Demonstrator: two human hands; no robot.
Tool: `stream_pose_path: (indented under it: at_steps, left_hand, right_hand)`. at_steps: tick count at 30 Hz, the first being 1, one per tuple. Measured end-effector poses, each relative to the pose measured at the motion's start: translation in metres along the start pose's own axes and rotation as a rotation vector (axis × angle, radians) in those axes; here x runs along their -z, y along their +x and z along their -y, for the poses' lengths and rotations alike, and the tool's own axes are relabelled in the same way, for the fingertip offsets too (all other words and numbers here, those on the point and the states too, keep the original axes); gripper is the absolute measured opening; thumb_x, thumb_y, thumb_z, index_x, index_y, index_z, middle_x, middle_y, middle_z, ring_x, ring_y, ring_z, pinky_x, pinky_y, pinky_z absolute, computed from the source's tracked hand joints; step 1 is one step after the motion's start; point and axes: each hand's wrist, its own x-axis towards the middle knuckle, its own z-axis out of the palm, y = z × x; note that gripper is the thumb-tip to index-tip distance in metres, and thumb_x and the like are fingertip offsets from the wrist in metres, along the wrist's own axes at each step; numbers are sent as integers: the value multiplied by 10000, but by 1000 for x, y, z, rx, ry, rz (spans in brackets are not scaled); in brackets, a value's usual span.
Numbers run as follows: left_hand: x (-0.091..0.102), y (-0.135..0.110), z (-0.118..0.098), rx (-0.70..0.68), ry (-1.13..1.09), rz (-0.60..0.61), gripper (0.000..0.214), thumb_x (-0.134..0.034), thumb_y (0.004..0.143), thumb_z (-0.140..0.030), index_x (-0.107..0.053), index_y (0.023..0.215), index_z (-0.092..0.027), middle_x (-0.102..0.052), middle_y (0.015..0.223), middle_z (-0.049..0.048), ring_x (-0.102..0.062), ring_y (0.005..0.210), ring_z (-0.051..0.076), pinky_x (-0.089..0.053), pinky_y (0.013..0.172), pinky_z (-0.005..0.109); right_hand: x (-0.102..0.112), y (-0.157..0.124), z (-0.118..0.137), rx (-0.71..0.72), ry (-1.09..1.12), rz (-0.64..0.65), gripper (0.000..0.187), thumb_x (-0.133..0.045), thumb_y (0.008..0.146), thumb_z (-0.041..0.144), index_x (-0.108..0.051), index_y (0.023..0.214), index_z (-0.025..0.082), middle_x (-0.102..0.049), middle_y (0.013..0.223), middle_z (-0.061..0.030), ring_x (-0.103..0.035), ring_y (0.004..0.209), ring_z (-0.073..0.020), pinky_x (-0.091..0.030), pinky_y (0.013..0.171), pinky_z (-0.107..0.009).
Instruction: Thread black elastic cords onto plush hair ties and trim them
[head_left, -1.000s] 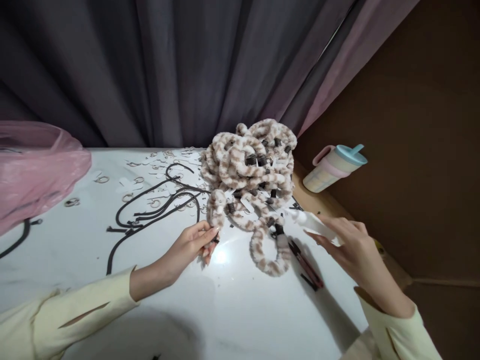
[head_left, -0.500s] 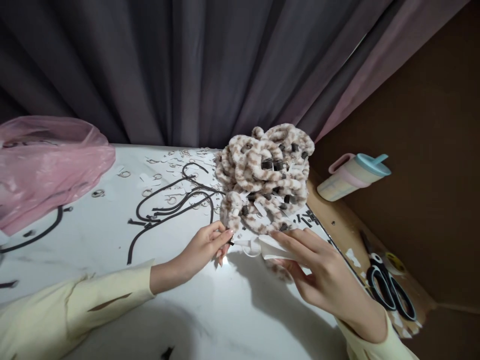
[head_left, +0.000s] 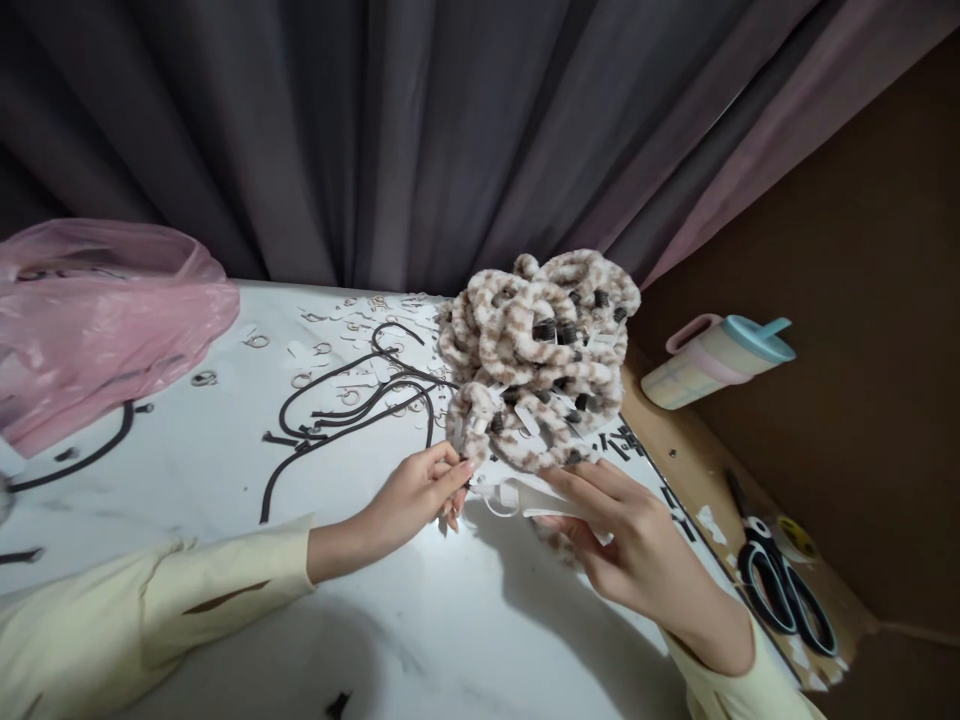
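A dark cord end point(head_left: 466, 484) is pinched between the thumb and fingers of my left hand point(head_left: 420, 495), at the near edge of a pile of fuzzy white-and-brown loops point(head_left: 517, 345). In my right hand point(head_left: 637, 545) is a white squeeze bottle point(head_left: 547, 498), its thin nozzle aimed left at the pinched end, with a curved white strap hanging below. Whether the nozzle touches the cord end is too small to tell. A bit of fuzzy material shows under my right hand. Black bands and white tags show among the loops.
Black cords point(head_left: 337, 440) lie left of the pile, among scattered metal rings point(head_left: 301, 380). A pink plastic bag point(head_left: 112, 330) sits at far left. On the right, a brown board point(head_left: 697, 450) bears a tumbler point(head_left: 712, 365), black-handled scissors point(head_left: 780, 580) and a tape roll point(head_left: 796, 537).
The view has shifted slightly, so everything sits a little differently in it. My right hand and the bottle have tilted slightly, with the nozzle nearer my left fingertips. Both grips stay the same.
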Motion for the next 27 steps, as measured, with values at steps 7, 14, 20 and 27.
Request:
stream_pose_path:
  at_steps: [7, 14, 20, 27]
  left_hand:
    - [0, -1, -2, 9, 12, -7, 308, -472, 866, -437, -423, 719, -171, -529, 585, -16, -523, 518, 115, -417, 542, 235]
    - [0, -1, 0, 3, 2, -8, 330, -485, 856, -465, -424, 720, -171, -533, 593, -10, -525, 519, 117, -421, 537, 236]
    - [0, 0, 0, -2, 14, -1, 323, -474, 869, -447, -411, 709, -174, -530, 590, -15, -528, 530, 113, -420, 547, 232]
    - [0, 0, 0, 7, 10, 6, 312, -465, 879, -435, -411, 720, -172, -540, 606, -13, -533, 530, 112, -422, 553, 237]
  right_hand:
    - [-3, 1, -1, -47, 28, -9, 194, -402, 895, 186, -575, 930, 106, -509, 676, -51, -439, 594, -138, -343, 537, -236]
    - [-4, 0, -4, -53, 43, -35, 183, -437, 890, 207, -586, 919, 105, -487, 624, -31, -442, 545, -119, -326, 501, -211]
    - [-6, 0, -6, -70, 37, -37, 184, -437, 887, 207, -595, 890, 113, -493, 610, -27, -448, 534, -113, -321, 495, -208]
    - [-7, -1, -7, -86, 53, -27, 196, -442, 895, 223, -597, 902, 104, -505, 623, -23, -443, 524, -104, -323, 499, -205]
